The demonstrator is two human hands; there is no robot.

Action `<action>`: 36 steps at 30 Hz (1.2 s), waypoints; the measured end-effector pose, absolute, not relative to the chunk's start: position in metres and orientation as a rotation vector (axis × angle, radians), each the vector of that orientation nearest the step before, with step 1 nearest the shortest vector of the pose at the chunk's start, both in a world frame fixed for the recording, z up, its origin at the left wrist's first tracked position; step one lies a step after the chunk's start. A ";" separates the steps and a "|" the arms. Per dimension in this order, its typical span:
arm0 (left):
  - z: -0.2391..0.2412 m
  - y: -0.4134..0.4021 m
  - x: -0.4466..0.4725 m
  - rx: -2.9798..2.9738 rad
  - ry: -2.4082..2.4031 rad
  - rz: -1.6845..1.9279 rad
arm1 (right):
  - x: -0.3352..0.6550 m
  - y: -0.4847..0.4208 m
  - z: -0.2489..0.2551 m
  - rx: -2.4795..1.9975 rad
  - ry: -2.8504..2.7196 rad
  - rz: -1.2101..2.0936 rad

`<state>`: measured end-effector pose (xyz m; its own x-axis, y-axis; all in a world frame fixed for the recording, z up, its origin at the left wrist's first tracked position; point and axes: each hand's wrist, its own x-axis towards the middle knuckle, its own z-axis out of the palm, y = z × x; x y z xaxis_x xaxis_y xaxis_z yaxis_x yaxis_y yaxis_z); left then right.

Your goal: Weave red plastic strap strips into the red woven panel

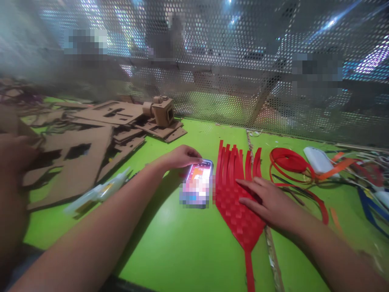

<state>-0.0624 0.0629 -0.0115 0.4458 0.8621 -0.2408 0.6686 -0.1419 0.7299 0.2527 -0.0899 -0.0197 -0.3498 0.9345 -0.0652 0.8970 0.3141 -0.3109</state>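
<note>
My left hand (180, 157) reaches across the green table (170, 243) and rests its fingertips on the top edge of a lit smartphone (198, 181); the fingers are curled down and hold nothing. My right hand (267, 199) lies flat, fingers stretched out, on a red woven strip mat (234, 190). The mat's loose strips fan out toward the far side, and a single red strip runs as a tail toward me.
Brown cardboard cut-outs (82, 142) and a small cardboard box model (161, 111) lie at the left. A glue tube (100, 192) lies near my left forearm. Red ribbon loops (288, 162), orange and blue strips and a white device (317, 159) sit at right. A perforated metal screen (243, 73) stands behind.
</note>
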 end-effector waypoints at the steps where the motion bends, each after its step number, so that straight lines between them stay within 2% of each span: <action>1: -0.011 0.064 -0.064 1.890 1.274 0.288 | 0.253 -0.090 -0.019 -1.716 -2.440 0.448; 32: -0.009 0.061 -0.059 1.898 1.358 0.231 | 0.253 -0.089 -0.021 -1.709 -2.414 0.469; 36: -0.002 0.062 -0.068 1.917 1.206 0.149 | 0.254 -0.090 -0.021 -1.713 -2.409 0.480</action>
<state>-0.0679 0.0621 -0.0022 0.5289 0.7879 -0.3155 0.6874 -0.1797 0.7037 0.2537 -0.0899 -0.0212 -0.3385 0.9387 -0.0650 0.8918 0.2980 -0.3403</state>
